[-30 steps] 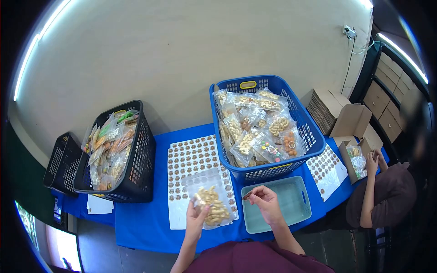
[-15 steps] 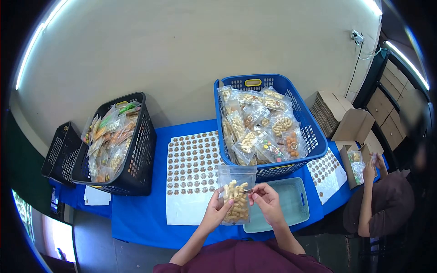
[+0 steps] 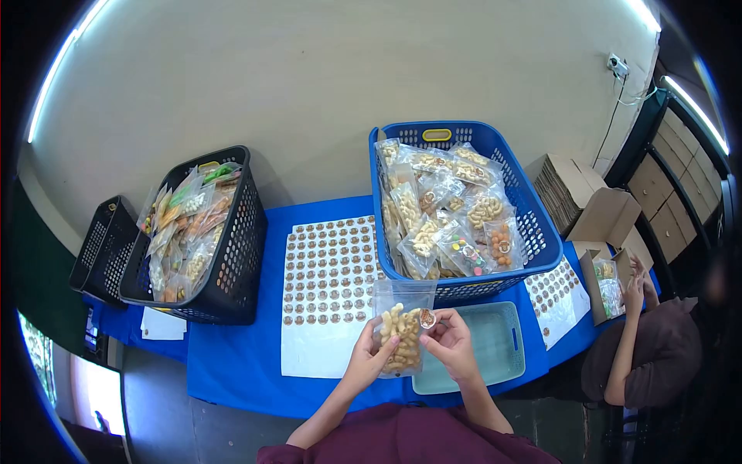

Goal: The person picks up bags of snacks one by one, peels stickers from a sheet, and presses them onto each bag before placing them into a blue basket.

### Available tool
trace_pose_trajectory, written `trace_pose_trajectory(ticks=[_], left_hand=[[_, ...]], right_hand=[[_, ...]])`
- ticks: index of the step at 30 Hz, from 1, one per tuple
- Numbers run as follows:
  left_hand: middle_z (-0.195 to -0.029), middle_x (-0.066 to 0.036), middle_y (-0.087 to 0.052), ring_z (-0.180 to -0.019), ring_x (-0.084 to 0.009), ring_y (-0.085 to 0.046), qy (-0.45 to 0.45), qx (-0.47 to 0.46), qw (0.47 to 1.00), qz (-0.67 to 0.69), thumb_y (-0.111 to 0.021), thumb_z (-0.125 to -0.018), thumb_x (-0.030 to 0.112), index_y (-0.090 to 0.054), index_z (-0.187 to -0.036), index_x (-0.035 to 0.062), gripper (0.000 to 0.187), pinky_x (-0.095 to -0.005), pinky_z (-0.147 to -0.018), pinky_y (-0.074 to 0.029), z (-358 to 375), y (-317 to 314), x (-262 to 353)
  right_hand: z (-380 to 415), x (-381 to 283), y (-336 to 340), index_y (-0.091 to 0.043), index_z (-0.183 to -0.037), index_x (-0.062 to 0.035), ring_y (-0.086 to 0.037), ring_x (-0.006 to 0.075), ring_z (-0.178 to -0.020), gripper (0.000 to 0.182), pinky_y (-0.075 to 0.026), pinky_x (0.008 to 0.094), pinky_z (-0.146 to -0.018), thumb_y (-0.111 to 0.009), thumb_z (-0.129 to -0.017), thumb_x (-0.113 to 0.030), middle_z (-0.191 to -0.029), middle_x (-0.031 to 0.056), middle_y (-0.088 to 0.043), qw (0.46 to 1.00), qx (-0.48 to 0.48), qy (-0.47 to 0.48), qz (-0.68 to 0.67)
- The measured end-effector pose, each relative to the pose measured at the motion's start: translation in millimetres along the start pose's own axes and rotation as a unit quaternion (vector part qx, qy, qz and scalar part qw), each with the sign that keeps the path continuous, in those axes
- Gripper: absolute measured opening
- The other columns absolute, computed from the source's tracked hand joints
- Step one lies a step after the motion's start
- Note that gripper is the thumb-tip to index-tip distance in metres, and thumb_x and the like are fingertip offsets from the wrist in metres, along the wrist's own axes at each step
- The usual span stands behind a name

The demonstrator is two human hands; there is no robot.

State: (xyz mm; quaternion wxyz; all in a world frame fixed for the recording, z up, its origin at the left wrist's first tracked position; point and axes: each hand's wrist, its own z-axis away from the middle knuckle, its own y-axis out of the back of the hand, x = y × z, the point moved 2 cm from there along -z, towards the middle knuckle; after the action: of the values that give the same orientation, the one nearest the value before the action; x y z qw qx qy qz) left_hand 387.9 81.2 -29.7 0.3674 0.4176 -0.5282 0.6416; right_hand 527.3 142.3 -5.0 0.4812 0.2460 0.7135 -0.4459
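Observation:
My left hand grips a clear zip bag of pale curly snacks by its left side, thumb across the front. The bag hangs upright in front of me, over the table's front part. Between my right thumb and forefinger is a small round brown-and-white sticker, overlapping the bag's right edge in this view. The other fingers of my right hand are curled. Just left of the bag lies a white sticker sheet with rows of round brown stickers. A pale green tray sits below my right hand.
Filled snack bags heap in a blue basket behind the tray and in a black basket at left. A smaller black basket stands farther left. At right, a person reaches to an open cardboard box beside another sticker sheet.
The sticker in my right fingers has turned its printed face toward me at the bag's edge. My left hand holds the bag as before. The other person's hands shifted slightly.

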Motion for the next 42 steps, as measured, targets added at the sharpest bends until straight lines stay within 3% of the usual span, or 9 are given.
trace_pose_trajectory(ticks=[9,16,19,23,26,29,33,36,42], left_hand=[[-0.108,-0.013,-0.053,-0.095,-0.0131,-0.053,0.000,-0.011,1.000,-0.007,-0.047,-0.087,0.007,-0.026,-0.123,-0.0020,0.043,-0.0253,-0.079,-0.045,-4.5,-1.2,-4.3],[-0.108,-0.014,-0.053,-0.094,-0.0134,-0.053,-0.006,0.002,1.000,0.005,-0.047,-0.088,0.008,-0.027,-0.123,-0.0020,0.042,-0.0250,-0.079,-0.044,-3.3,-8.8,0.6],[-0.108,-0.014,-0.053,-0.093,-0.0136,-0.053,-0.012,0.028,0.999,0.029,-0.046,-0.088,0.009,-0.027,-0.123,-0.0024,0.041,-0.0249,-0.079,-0.044,1.6,-9.6,-2.5],[-0.106,-0.014,-0.053,-0.092,-0.0134,-0.053,-0.026,0.088,0.995,0.051,-0.045,-0.089,0.012,-0.027,-0.122,-0.0032,0.040,-0.0246,-0.078,-0.044,7.8,-7.5,-14.7],[-0.105,-0.014,-0.053,-0.092,-0.0131,-0.053,-0.009,0.080,0.992,0.093,-0.045,-0.090,0.014,-0.028,-0.122,-0.0036,0.040,-0.0244,-0.078,-0.044,11.8,-4.3,-10.7],[-0.104,-0.014,-0.054,-0.092,-0.0127,-0.053,-0.022,0.065,0.997,0.036,-0.045,-0.090,0.016,-0.028,-0.122,-0.0038,0.041,-0.0242,-0.078,-0.044,13.8,-1.7,-3.2],[-0.106,-0.013,-0.053,-0.093,-0.0125,-0.053,-0.059,0.039,0.997,0.015,-0.051,-0.086,0.011,-0.027,-0.122,-0.0030,0.045,-0.0246,-0.079,-0.044,14.3,0.1,-3.8],[-0.106,-0.013,-0.052,-0.094,-0.0131,-0.053,-0.030,0.028,0.998,0.037,-0.054,-0.084,0.008,-0.026,-0.123,-0.0037,0.050,-0.0248,-0.080,-0.044,20.0,-5.1,5.3],[-0.105,-0.013,-0.053,-0.094,-0.0134,-0.053,-0.043,0.052,0.998,0.014,-0.056,-0.083,0.009,-0.026,-0.123,-0.0046,0.052,-0.0247,-0.078,-0.045,23.0,-5.5,4.5]], right_hand=[[-2.9,-12.5,14.4,-0.049,-0.085,-0.0030,-0.048,0.0065,-0.074,0.012,-0.040,0.0199,-0.069,-0.054,-0.077,0.005,-0.085,0.0017,-0.051,0.993,0.096,0.062,0.032],[-0.4,-11.6,2.6,-0.053,-0.088,0.0004,-0.046,0.0025,-0.062,0.015,-0.036,0.0170,-0.056,-0.061,-0.075,-0.001,-0.074,0.0001,-0.057,0.984,0.058,0.007,0.169],[-2.9,-12.2,-3.9,-0.052,-0.091,-0.0011,-0.050,0.0040,-0.068,0.019,-0.037,0.0176,-0.058,-0.062,-0.074,-0.001,-0.076,0.0021,-0.057,0.977,0.052,-0.032,0.203],[-7.1,-9.4,-5.8,-0.048,-0.091,-0.0028,-0.047,0.0034,-0.064,0.025,-0.035,0.0174,-0.056,-0.065,-0.072,-0.001,-0.074,0.0020,-0.057,0.982,0.035,-0.025,0.186],[-1.8,-9.8,-9.9,-0.046,-0.091,-0.0034,-0.046,0.0034,-0.062,0.028,-0.035,0.0172,-0.055,-0.065,-0.071,-0.001,-0.074,0.0019,-0.057,0.978,0.011,-0.032,0.204],[1.6,-9.5,-13.2,-0.046,-0.091,-0.0034,-0.046,0.0036,-0.060,0.028,-0.034,0.0173,-0.054,-0.066,-0.071,-0.001,-0.072,0.0015,-0.057,0.975,-0.004,-0.021,0.222],[4.1,-11.8,-17.0,-0.045,-0.091,-0.0031,-0.045,0.0035,-0.059,0.029,-0.034,0.0175,-0.053,-0.065,-0.071,-0.001,-0.070,0.0011,-0.056,0.970,0.004,-0.009,0.242],[6.5,-13.5,-21.1,-0.045,-0.091,-0.0029,-0.045,0.0032,-0.059,0.029,-0.034,0.0173,-0.053,-0.065,-0.071,-0.001,-0.069,0.0012,-0.056,0.969,0.014,0.000,0.246],[7.7,-15.7,-24.9,-0.045,-0.091,-0.0027,-0.044,0.0030,-0.060,0.029,-0.034,0.0171,-0.054,-0.065,-0.071,-0.001,-0.070,0.0013,-0.057,0.965,0.021,0.015,0.259]])
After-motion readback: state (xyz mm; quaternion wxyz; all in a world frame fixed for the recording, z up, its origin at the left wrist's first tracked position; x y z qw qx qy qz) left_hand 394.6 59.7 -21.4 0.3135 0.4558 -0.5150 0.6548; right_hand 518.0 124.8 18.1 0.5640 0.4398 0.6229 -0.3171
